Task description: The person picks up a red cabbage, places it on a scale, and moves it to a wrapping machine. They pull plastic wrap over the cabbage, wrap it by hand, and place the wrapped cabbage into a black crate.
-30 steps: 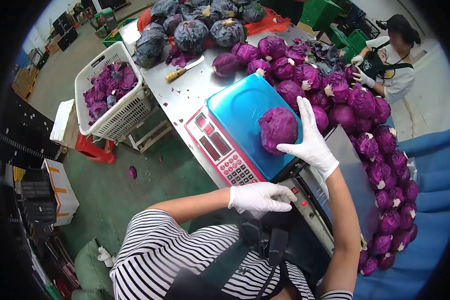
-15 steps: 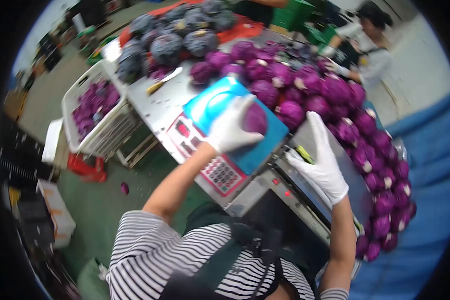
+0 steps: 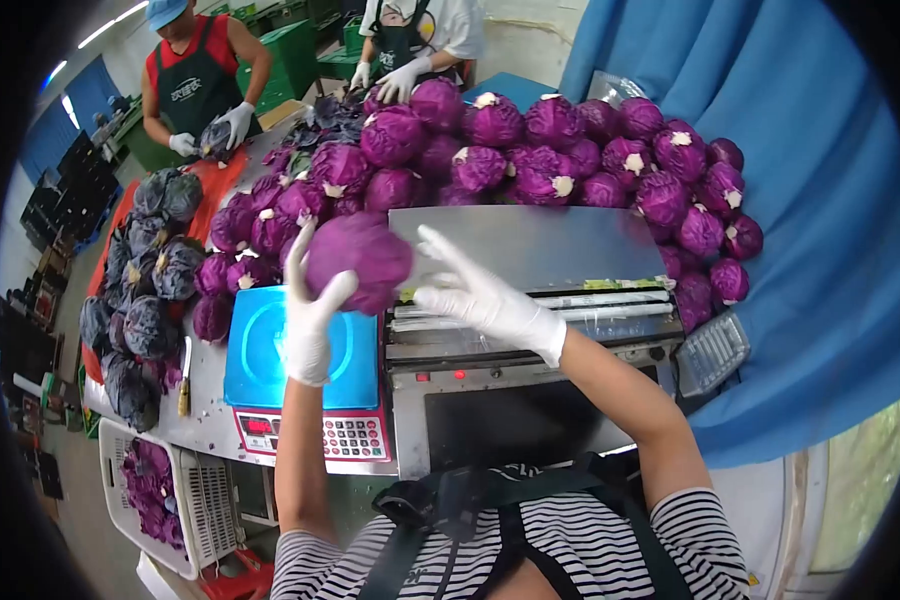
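Note:
A purple cabbage (image 3: 358,262), slightly blurred, is in my gloved left hand (image 3: 310,318), whose fingers and thumb curve round its left side. It is held above the right part of the blue-topped scale (image 3: 252,350). My gloved right hand (image 3: 490,305) has its fingers spread and its palm turned toward the cabbage, with a small gap between them. Under that hand is a film-wrapping machine (image 3: 535,345), with a flat metal plate (image 3: 540,245) behind its rollers. The scale's keypad (image 3: 352,437) faces me, left of the machine.
Trimmed purple cabbages (image 3: 540,175) are heaped behind the plate and down its right side. Untrimmed dark cabbages (image 3: 152,325) lie at the left, near a knife (image 3: 184,385). A white basket (image 3: 208,505) holds purple leaves. Two people work across the table; a blue curtain (image 3: 810,250) hangs right.
The cabbage has come up off the scale in my left hand and moved toward the wrapping machine. My right hand stays spread, now facing the cabbage. The camera view has turned right.

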A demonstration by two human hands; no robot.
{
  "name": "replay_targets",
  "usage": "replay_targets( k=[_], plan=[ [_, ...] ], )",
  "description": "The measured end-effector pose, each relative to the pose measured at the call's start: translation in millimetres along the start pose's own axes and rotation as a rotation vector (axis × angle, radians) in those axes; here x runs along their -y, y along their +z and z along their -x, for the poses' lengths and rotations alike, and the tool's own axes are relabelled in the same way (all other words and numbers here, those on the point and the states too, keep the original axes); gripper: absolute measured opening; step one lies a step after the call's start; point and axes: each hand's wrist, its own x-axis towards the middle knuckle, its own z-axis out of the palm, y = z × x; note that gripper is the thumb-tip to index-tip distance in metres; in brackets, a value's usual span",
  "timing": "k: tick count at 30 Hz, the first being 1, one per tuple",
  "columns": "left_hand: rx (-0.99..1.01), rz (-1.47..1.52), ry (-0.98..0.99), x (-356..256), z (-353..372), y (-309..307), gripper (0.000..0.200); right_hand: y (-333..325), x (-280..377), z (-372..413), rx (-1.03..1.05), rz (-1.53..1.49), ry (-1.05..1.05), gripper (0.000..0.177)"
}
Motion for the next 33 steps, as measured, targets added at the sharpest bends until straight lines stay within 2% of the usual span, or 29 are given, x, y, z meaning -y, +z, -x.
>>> replay_targets(
  k=[2, 4, 6, 7, 10, 11, 12, 13, 14, 16, 18, 19, 20, 21, 22, 23, 25, 26, 28, 29, 30, 32, 33],
  plan=[
    [0.149, -0.235, 0.197, 0.1, -13.6, 44.8, 0.085, -17.4, -0.5, 4.5, -0.131, 0.032, -0.057, 0.090],
    [0.260, -0.439, 0.462, 29.0, -34.2, 79.5, 0.092, -42.5, -0.5, 10.3, -0.247, -0.096, -0.075, 0.086],
    [0.342, -0.439, 0.484, 49.7, -43.7, 113.0, 0.096, -67.4, -1.1, 25.1, -0.426, -0.052, -0.047, 0.082],
    [0.369, -0.452, 0.463, 60.0, -44.4, 127.7, 0.097, -83.6, -7.9, 30.6, -0.425, -0.062, -0.021, 0.080],
    [0.511, -0.461, 0.351, 85.9, -44.4, 156.7, 0.104, -121.1, -34.5, 50.6, -0.585, 0.174, 0.077, 0.078],
    [0.578, -0.524, 0.293, 90.6, -42.2, 160.5, 0.104, -131.9, -42.7, 54.0, -0.601, 0.174, 0.079, 0.078],
    [0.646, -0.587, 0.232, 92.4, -39.6, 163.0, 0.104, -140.4, -46.6, 57.4, -0.546, 0.316, 0.023, 0.077],
    [0.688, -0.634, 0.221, 86.8, -38.2, 162.6, 0.103, -148.0, -53.3, 62.2, -0.488, 0.455, -0.026, 0.075],
    [0.731, -0.683, 0.209, 80.3, -37.5, 158.7, 0.103, -152.8, -65.8, 64.5, -0.489, 0.461, -0.059, 0.072],
    [0.720, -0.689, 0.404, 74.5, -38.2, 148.2, 0.101, -144.8, -55.4, 72.9, -0.469, 0.521, -0.094, 0.069],
    [0.565, -0.752, 0.501, 43.7, -30.8, 126.1, 0.091, -143.8, -52.4, 93.2, -0.591, 0.563, -0.088, 0.068],
    [0.480, -0.854, 0.478, 23.6, -23.1, 108.9, 0.080, -146.6, -44.8, 114.0, -0.674, 0.605, -0.112, 0.066],
    [0.387, -0.957, 0.382, 6.3, -12.1, 90.7, 0.059, -157.6, -47.1, 135.8, -0.791, 0.790, -0.130, 0.056],
    [0.372, -1.172, 0.405, -0.8, -4.0, 68.4, 0.040, -160.7, -39.0, 161.5, -0.836, 1.136, 0.006, 0.049],
    [0.365, -1.314, 0.418, 7.6, 6.1, 41.5, 0.033, -159.3, -31.5, 179.9, -0.858, 1.479, 0.154, 0.047],
    [0.391, -1.410, 0.337, 5.2, 17.6, 29.7, 0.036, -158.4, -33.7, 184.2, -0.856, 1.474, 0.165, 0.047],
    [0.439, -1.456, 0.272, 13.1, 30.3, 36.9, 0.037, -151.6, -41.2, 187.9, -0.709, 1.708, 0.582, 0.052],
    [0.467, -1.497, 0.217, 19.6, 37.0, 42.1, 0.038, -148.5, -47.7, 182.5, -0.678, 1.607, 0.499, 0.055],
    [0.493, -1.426, 0.256, 41.3, 41.2, 54.1, 0.039, -143.4, -67.8, 169.6, -0.691, 1.565, 0.425, 0.051],
    [0.469, -1.341, 0.221, 47.3, 41.4, 62.1, 0.036, -143.9, -72.2, 165.7, -0.691, 1.506, 0.405, 0.040],
    [0.491, -1.310, 0.104, 57.0, 39.1, 64.9, 0.031, -146.7, -73.5, 166.4, -0.683, 1.500, 0.387, 0.040],
    [0.411, -0.849, -0.185, 60.8, 35.0, 64.9, 0.026, -152.3, -75.6, 173.7, -0.809, 0.691, 0.271, 0.031],
    [0.368, -0.540, -0.427, 45.0, 32.3, 61.5, 0.028, -139.6, -53.0, 176.8, -0.872, 0.353, 0.274, 0.025]
  ],
)
